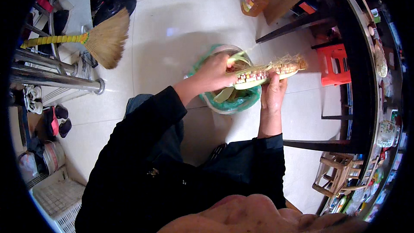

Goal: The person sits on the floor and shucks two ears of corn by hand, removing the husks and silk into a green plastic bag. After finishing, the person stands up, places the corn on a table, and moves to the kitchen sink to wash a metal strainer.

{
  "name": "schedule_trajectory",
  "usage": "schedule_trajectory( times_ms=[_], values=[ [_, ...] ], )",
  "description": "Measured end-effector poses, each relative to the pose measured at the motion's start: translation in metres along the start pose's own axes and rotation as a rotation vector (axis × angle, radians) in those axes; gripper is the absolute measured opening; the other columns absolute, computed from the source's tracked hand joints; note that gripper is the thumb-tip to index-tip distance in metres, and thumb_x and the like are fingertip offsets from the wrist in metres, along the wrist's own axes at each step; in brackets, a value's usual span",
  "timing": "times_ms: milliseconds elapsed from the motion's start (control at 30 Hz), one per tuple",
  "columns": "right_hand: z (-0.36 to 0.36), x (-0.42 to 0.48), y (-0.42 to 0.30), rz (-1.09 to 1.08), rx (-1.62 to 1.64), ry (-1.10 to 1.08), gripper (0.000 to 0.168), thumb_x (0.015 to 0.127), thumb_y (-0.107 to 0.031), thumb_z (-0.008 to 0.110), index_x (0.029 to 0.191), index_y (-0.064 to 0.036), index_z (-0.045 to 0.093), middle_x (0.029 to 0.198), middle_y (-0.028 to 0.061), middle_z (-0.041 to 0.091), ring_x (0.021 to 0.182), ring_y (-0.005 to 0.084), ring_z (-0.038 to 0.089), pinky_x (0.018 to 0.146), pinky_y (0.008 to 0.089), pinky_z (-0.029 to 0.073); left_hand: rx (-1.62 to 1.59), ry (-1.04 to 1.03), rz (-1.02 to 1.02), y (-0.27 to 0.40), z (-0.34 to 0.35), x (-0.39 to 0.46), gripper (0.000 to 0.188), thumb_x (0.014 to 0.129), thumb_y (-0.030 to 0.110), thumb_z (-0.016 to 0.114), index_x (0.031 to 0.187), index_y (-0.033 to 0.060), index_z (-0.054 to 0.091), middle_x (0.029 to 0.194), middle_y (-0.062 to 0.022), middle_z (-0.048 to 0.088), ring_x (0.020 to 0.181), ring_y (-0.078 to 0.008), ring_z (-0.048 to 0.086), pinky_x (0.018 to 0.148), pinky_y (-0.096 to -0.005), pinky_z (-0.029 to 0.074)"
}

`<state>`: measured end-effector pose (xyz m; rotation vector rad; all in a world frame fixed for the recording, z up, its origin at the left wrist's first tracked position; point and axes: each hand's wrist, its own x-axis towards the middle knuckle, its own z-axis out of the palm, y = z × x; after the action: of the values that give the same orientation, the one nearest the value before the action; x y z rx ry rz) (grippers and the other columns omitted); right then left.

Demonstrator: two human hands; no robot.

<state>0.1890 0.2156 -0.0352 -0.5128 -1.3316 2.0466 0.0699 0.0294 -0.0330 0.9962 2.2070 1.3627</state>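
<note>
An ear of corn (254, 77) with mottled dark and pale kernels lies across both hands, its silk along the top and green husk still on its lower side. My right hand (274, 92) holds it near the silk-tufted end, thumb on the kernels. My left hand (217, 72) is closed around the other end, with a strip of green husk (236, 57) sticking out by its fingers. Beneath the hands stands a bin lined with a green plastic bag (239, 105), with pieces of husk (224, 95) in it.
A straw broom (108, 40) and metal rails (61, 79) are at the left. A bottle of amber liquid (255, 3) stands on the tiled floor ahead. At the right are a dark table (359, 71), a red plastic stool (328, 64) and a wooden stool (333, 171).
</note>
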Motion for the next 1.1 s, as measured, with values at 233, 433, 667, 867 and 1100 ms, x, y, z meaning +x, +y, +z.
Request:
schedule_trajectory(
  times_ms=[233, 433, 667, 867, 1100],
  values=[
    [0.011, -0.013, 0.000, -0.070, 0.027, -0.136, 0.048, 0.094, -0.029, 0.064, 0.128, -0.004, 0.041, 0.112, 0.0051, 0.055, 0.101, 0.0173, 0.055, 0.093, 0.0333, 0.046, 0.213, -0.443, 0.111, -0.004, -0.005, -0.006, 0.066, 0.071, 0.047, 0.076, 0.100, -0.0088, 0.058, 0.089, -0.0269, 0.064, 0.086, -0.0404, 0.064, 0.080, -0.0445, 0.050],
    [0.002, -0.007, 0.002, -0.019, 0.100, -0.160, 0.049, 0.096, -0.033, 0.060, 0.128, -0.001, 0.041, 0.120, 0.0111, 0.054, 0.112, 0.0270, 0.056, 0.098, 0.0456, 0.047, 0.314, -0.467, 0.171, -0.003, -0.003, -0.008, 0.062, 0.073, 0.049, 0.076, 0.101, -0.0037, 0.059, 0.088, -0.0244, 0.064, 0.085, -0.0407, 0.063, 0.077, -0.0449, 0.049],
    [0.007, -0.010, 0.000, 0.077, 0.257, -0.013, 0.032, 0.093, -0.022, 0.056, 0.116, -0.001, 0.051, 0.112, 0.0125, 0.058, 0.110, 0.0294, 0.058, 0.098, 0.0462, 0.048, 0.145, -0.509, 0.268, -0.002, -0.011, -0.010, 0.056, 0.075, 0.046, 0.076, 0.092, -0.0053, 0.062, 0.087, -0.0229, 0.064, 0.082, -0.0396, 0.063, 0.074, -0.0446, 0.048],
    [0.004, -0.001, -0.006, 0.291, 0.400, -0.072, 0.036, 0.087, -0.026, 0.051, 0.112, -0.001, 0.053, 0.103, 0.0166, 0.062, 0.099, 0.0306, 0.061, 0.091, 0.0437, 0.052, 0.048, -0.622, 0.217, -0.003, -0.014, -0.011, 0.048, 0.077, 0.045, 0.076, 0.083, -0.0016, 0.065, 0.074, -0.0195, 0.063, 0.069, -0.0342, 0.062, 0.066, -0.0414, 0.047],
    [0.011, 0.001, -0.011, 0.274, 0.441, 0.007, 0.030, 0.084, -0.021, 0.053, 0.107, -0.001, 0.054, 0.101, 0.0129, 0.061, 0.097, 0.0283, 0.060, 0.091, 0.0443, 0.049, -0.181, -0.578, 0.084, -0.013, -0.013, -0.007, 0.039, 0.088, 0.035, 0.070, 0.106, 0.0000, 0.066, 0.089, -0.0115, 0.070, 0.081, -0.0167, 0.066, 0.075, -0.0334, 0.050]
  ],
)
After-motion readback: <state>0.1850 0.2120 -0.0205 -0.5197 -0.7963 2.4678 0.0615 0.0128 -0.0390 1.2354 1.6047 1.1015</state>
